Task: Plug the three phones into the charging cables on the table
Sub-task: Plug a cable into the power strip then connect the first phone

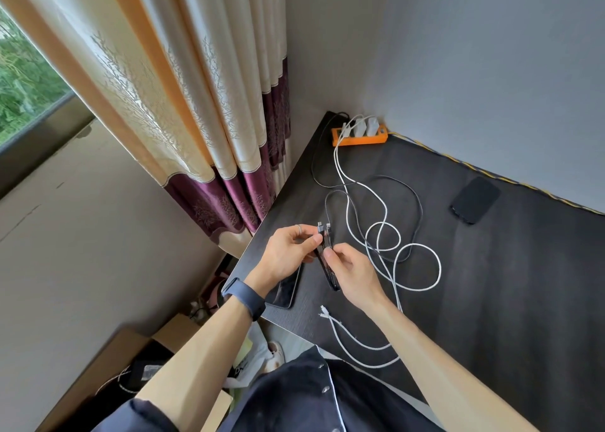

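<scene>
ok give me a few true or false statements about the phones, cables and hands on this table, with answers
1. A dark phone lies alone near the wall on the black table. True.
2. The orange power strip sits at the table's near edge. False: it is in the far corner.
3. Both the left hand and the right hand are on a thin black phone with the black cable ends. True.
4. The white cable ends are plugged into a phone. False: they lie loose.
</scene>
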Demonstrator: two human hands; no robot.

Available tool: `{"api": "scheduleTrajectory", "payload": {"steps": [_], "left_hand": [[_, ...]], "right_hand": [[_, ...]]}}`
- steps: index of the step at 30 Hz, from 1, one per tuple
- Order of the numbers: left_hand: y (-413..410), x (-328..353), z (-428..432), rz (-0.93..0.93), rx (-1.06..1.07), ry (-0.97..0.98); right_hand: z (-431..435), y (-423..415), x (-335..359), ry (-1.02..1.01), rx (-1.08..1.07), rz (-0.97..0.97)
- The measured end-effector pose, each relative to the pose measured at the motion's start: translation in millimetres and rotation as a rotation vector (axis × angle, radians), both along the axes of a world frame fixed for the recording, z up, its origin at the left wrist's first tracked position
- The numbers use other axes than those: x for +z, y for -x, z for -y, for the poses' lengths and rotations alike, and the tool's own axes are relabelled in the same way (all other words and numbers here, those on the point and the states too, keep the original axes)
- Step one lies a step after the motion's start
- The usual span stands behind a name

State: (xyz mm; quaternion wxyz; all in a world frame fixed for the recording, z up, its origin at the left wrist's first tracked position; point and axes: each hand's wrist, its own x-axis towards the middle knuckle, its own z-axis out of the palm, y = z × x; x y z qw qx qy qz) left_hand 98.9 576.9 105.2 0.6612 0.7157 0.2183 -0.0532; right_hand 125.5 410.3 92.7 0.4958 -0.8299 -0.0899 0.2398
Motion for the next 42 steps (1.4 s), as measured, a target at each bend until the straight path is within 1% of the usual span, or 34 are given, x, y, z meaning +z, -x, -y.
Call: {"api": "scheduleTrajectory", "payload": {"steps": [6,10,12,15,18,19,20,22,23,24,27,28,29,31,33,35,36,38,41,42], "left_hand": [[0,-10,-6,-0.037,-0.047,-0.038],[3,-21,-10,-0.097,-0.03,-0.046],[8,-32,-15,-0.19,0.006,-0.011],[35,-63,-27,-0.401,0.121,0.074],[76,-99,-51,-0.628,0.217,0.097],[89,-112,-61,-0.692,0.229,0.056],[99,-121,-69,-0.766,0.212,-0.032],[110,-130,-78,-0.893,0.143,-0.327],[108,-128,-78,-0.9,0.117,-0.454],[104,-123,-75,-0.856,0.099,-0.546],[73,-113,-54,-0.636,0.009,-0.777],[60,-113,-47,-0.603,-0.03,-0.807],[50,-115,-38,-0.598,-0.068,-0.781],[37,-122,-20,-0.65,-0.124,-0.717],[31,-127,-7,-0.711,-0.154,-0.742],[28,-136,-6,-0.742,-0.13,-0.731],[26,-140,-10,-0.758,-0.11,-0.68],[22,-147,-23,-0.755,-0.115,-0.575],[26,-149,-50,-0.687,-0.205,-0.47],[29,-145,-59,-0.664,-0.181,-0.44]], "right_hand": [[-2,4,-3,-0.02,-0.052,-0.061],[-5,5,-7,-0.016,-0.102,-0.118],[-3,5,-11,0.008,-0.169,-0.141],[4,9,-14,0.057,-0.271,-0.164],[0,17,-18,0.141,-0.205,-0.194],[-4,22,-23,0.163,-0.164,-0.226],[-9,27,-30,0.18,-0.129,-0.274],[-17,38,-45,0.195,-0.071,-0.368],[-21,43,-52,0.198,-0.045,-0.395],[-24,48,-57,0.204,-0.023,-0.41],[-33,57,-58,0.235,-0.003,-0.412],[-36,58,-58,0.25,-0.002,-0.41],[-36,60,-57,0.259,-0.001,-0.406],[-32,62,-55,0.294,0.003,-0.391],[-26,65,-55,0.312,-0.016,-0.401],[-22,68,-54,0.304,-0.044,-0.419],[-20,70,-53,0.295,-0.062,-0.424],[-19,74,-50,0.272,-0.079,-0.426],[-19,85,-47,0.234,-0.075,-0.434],[-21,89,-45,0.218,-0.067,-0.426]]}}
